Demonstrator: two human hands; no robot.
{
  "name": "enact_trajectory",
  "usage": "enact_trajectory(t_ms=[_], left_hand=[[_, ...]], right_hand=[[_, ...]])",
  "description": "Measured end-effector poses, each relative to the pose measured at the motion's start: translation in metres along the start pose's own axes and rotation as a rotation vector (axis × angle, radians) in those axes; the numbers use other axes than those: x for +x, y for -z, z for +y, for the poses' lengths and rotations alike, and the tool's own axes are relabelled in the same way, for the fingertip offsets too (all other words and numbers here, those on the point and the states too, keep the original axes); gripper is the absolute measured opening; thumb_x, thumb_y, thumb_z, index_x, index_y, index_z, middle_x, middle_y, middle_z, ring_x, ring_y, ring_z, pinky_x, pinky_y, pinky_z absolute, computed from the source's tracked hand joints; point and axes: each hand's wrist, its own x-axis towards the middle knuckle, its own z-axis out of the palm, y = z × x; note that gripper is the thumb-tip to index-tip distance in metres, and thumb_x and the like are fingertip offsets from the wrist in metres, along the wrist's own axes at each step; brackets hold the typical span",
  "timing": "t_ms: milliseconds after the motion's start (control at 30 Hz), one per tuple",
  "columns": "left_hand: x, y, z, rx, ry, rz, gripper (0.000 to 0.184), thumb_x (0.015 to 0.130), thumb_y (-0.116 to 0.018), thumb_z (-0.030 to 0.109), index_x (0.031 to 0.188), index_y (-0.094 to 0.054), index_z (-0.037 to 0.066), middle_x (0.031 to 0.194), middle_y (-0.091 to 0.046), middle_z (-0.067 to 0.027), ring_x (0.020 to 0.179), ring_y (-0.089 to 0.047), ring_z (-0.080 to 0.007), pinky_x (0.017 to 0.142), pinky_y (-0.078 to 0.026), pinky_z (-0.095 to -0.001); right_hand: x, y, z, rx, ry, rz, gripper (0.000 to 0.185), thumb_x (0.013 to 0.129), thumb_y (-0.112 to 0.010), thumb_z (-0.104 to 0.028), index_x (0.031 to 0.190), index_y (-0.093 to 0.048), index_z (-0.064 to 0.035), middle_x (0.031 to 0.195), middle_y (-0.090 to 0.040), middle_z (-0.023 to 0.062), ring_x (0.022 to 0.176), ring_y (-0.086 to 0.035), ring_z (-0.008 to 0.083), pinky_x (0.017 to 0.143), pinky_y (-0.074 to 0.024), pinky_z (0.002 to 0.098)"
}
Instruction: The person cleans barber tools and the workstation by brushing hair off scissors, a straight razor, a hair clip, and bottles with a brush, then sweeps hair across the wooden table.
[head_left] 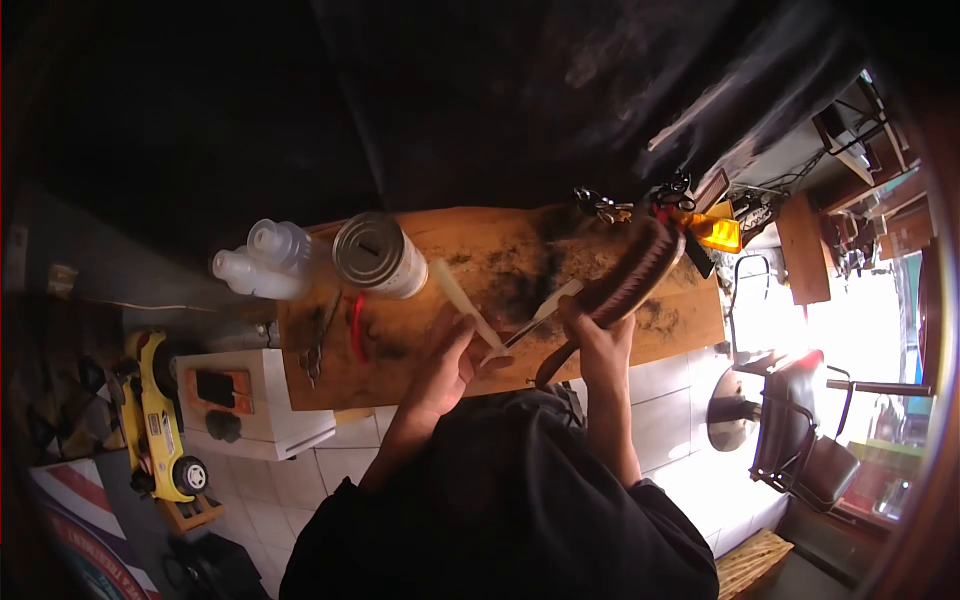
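Over the near edge of our desk (680, 322), our left hand (445, 365) grasps a pale strip (463, 303); our right hand (602, 345) grips a brown curved piece (632, 280) slanting toward the far right corner. Beyond, we see a red item (357, 330) near the left edge, then a can (405, 272) and cloudy bottles (283, 247) by the far left corner.
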Motion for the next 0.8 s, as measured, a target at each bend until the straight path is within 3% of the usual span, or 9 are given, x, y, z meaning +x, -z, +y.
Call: enact_trajectory(t_ms=[133,233,400,433,533,567,667,700,800], left_hand=[[-0.003,0.015,-0.006,0.270,0.094,-0.105,0.024,0.095,-0.061,0.014,0.114,-0.051,0.005,0.107,-0.062,-0.0113,0.101,-0.065,-0.0239,0.075,-0.058,-0.0370],[0.000,0.013,-0.010,0.211,0.108,-0.209,0.024,0.091,-0.066,0.010,0.111,-0.053,0.005,0.107,-0.064,-0.0114,0.096,-0.066,-0.0228,0.075,-0.058,-0.0345],[0.005,0.010,-0.008,0.326,-0.035,-0.084,0.022,0.090,-0.068,0.010,0.107,-0.053,0.007,0.102,-0.067,-0.0112,0.094,-0.067,-0.0188,0.078,-0.056,-0.0295],[0.004,0.006,-0.005,0.301,-0.059,-0.060,0.022,0.090,-0.067,0.009,0.107,-0.053,0.007,0.101,-0.067,-0.0111,0.094,-0.067,-0.0179,0.079,-0.056,-0.0287],[0.006,-0.003,0.001,0.273,-0.086,-0.012,0.021,0.092,-0.064,0.006,0.109,-0.052,0.008,0.102,-0.067,-0.0103,0.092,-0.066,-0.0157,0.083,-0.055,-0.0286],[0.007,-0.001,0.000,0.225,-0.094,-0.015,0.019,0.092,-0.064,0.006,0.107,-0.053,0.006,0.100,-0.067,-0.0099,0.092,-0.066,-0.0150,0.083,-0.055,-0.0280],[0.008,0.001,-0.002,0.133,-0.127,-0.003,0.014,0.093,-0.063,0.007,0.104,-0.054,0.004,0.097,-0.066,-0.0085,0.095,-0.065,-0.0146,0.084,-0.055,-0.0272],[0.006,-0.003,-0.001,0.138,-0.149,0.020,0.014,0.093,-0.063,0.008,0.103,-0.054,0.004,0.097,-0.066,-0.0079,0.098,-0.065,-0.0155,0.085,-0.055,-0.0276],[0.007,0.002,0.003,0.167,-0.140,-0.031,0.018,0.093,-0.064,0.008,0.107,-0.052,0.007,0.101,-0.066,-0.0097,0.104,-0.065,-0.0216,0.089,-0.055,-0.0292]], right_hand=[[0.003,0.000,-0.002,0.060,0.029,0.062,0.009,0.081,-0.069,-0.005,0.083,-0.064,0.0022,0.070,-0.062,0.0026,0.063,-0.057,0.0097,0.059,-0.0457,0.0237],[0.002,-0.002,-0.003,-0.006,0.062,0.041,0.014,0.084,-0.069,-0.010,0.087,-0.061,0.0012,0.069,-0.060,0.0013,0.062,-0.056,0.0098,0.057,-0.0455,0.0251],[0.004,0.016,0.000,-0.321,0.277,-0.010,0.033,0.092,-0.062,-0.031,0.096,-0.055,0.0016,0.069,-0.057,0.0046,0.061,-0.055,0.0123,0.054,-0.0450,0.0280],[0.004,0.021,-0.002,-0.352,0.256,0.014,0.043,0.094,-0.056,-0.040,0.091,-0.055,0.0026,0.070,-0.056,0.0084,0.059,-0.056,0.0154,0.053,-0.0436,0.0292],[-0.002,0.032,-0.012,-0.430,0.227,-0.087,0.045,0.093,-0.054,-0.042,0.083,-0.057,0.0023,0.072,-0.056,0.0110,0.060,-0.057,0.0178,0.053,-0.0435,0.0315],[-0.001,0.046,-0.006,-0.623,0.309,-0.197,0.045,0.087,-0.067,-0.042,0.078,-0.059,0.0012,0.072,-0.057,0.0118,0.062,-0.060,0.0222,0.055,-0.0462,0.0352],[-0.008,0.030,-0.022,-0.780,0.478,-0.430,0.047,0.074,-0.081,-0.042,0.078,-0.061,0.0002,0.072,-0.058,0.0114,0.065,-0.062,0.0262,0.059,-0.0484,0.0384],[-0.008,0.028,-0.019,-0.776,0.481,-0.395,0.049,0.063,-0.087,-0.041,0.081,-0.064,-0.0011,0.072,-0.058,0.0102,0.064,-0.061,0.0292,0.059,-0.0490,0.0392],[-0.007,0.030,-0.017,-0.983,0.400,-0.058,0.046,0.066,-0.086,-0.038,0.084,-0.066,-0.0008,0.072,-0.058,0.0094,0.062,-0.060,0.0272,0.057,-0.0484,0.0371]])
